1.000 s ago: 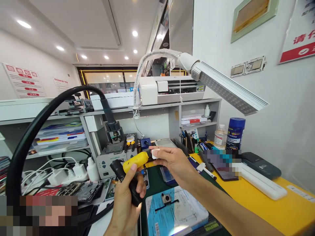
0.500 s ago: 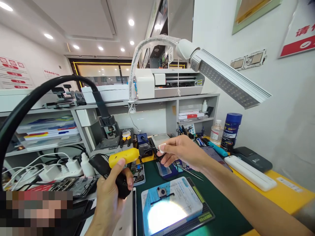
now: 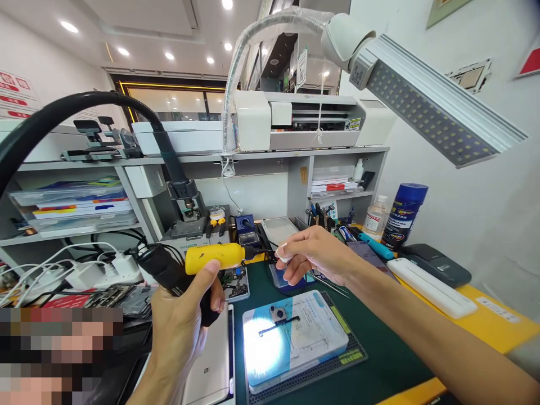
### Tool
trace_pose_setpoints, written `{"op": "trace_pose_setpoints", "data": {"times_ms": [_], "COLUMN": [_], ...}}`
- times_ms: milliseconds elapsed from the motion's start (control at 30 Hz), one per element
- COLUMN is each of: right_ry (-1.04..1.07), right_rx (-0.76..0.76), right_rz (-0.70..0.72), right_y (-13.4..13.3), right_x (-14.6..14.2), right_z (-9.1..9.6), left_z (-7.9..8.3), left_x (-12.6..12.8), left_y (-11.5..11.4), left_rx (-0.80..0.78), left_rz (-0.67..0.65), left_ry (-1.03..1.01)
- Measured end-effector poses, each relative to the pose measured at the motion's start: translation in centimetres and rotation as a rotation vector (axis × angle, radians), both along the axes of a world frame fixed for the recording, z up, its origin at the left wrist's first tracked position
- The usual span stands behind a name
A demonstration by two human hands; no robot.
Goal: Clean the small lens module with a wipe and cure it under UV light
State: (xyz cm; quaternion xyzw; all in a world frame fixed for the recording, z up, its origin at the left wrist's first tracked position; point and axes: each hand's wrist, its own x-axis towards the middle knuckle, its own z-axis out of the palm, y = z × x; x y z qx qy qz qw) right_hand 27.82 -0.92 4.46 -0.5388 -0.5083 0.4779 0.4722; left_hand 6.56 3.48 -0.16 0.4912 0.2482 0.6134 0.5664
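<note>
My left hand (image 3: 177, 320) is closed around a black flashlight (image 3: 162, 270) and a yellow bottle (image 3: 213, 259), its thumb pressing the bottle's side. The bottle lies level, with a dark cap and thin needle-like tip pointing right. A small white pad (image 3: 282, 254) is pinched between the fingertips of my right hand (image 3: 314, 253), at the bottle's tip; whether they touch I cannot tell. Below, the flashlight throws a bright spot on a blue-and-white box (image 3: 312, 343). On this box lie a small camera module (image 3: 278, 314) and a black flex cable (image 3: 280, 325).
A black mat (image 3: 358, 357) lies under the box, on a green work surface (image 3: 379, 337). Left of it is a silver phone (image 3: 208, 360). Tweezers (image 3: 331, 286) lie behind the box. An LED lamp (image 3: 434, 107) hangs overhead; a blue spray can (image 3: 405, 216) stands at right.
The view has shifted and the light spot on the box has moved left and become smaller. The bottle has levelled out, and its tip is closer to the white pad in my right hand.
</note>
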Motion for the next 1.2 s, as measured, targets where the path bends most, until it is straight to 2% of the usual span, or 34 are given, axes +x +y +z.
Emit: {"op": "trace_pose_setpoints", "data": {"times_ms": [267,800,1033,1200], "right_ry": [-0.04,0.008,0.034,0.049], "right_rx": [-0.011,-0.06,-0.051,0.036], "right_rz": [-0.004,0.003,0.041,0.007], "right_y": [0.5,0.7,0.1,-2.2], "right_x": [0.4,0.2,1.5,4.9], "right_z": [-0.5,-0.4,-0.5,1.0], "left_z": [-0.3,-0.9,-0.7,0.5], "left_x": [-0.6,-0.7,0.0,2.7], "left_y": [0.1,0.5,0.4,-0.1], "left_rx": [0.059,0.05,0.001,-0.171], "left_rz": [0.031,0.042,-0.015,-0.189], "left_ry": [0.069,0.098,0.06,-0.089]}}
